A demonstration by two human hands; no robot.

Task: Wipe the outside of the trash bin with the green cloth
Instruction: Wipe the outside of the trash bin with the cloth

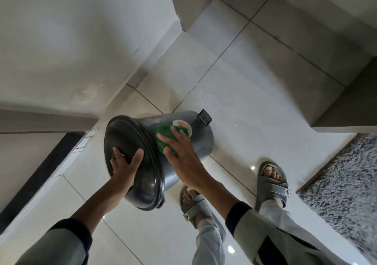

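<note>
A view looking straight down at a pale tiled floor [255,76]. Near the centre of the frame, a dark grey trash bin [195,142] is tilted over, its black lid [130,162] facing the lower left and its base pointing toward the upper right, where a black foot pedal [204,117] sticks out. The left hand [124,168] rests flat on the lid with fingers spread wide, steadying it. The right hand [181,156], also open with fingers splayed, presses a green cloth [165,138] against the bin's side wall, just beside the lid's rim. The cloth partly covers a round label [183,125] on the bin. Both arms come in from the bottom of the frame in grey sleeves with dark cuffs. Below and right of the bin are the person's feet in grey strapped sandals [273,181]. A shaggy grey rug [342,183] lies at the right edge. White walls fill the upper left.
</note>
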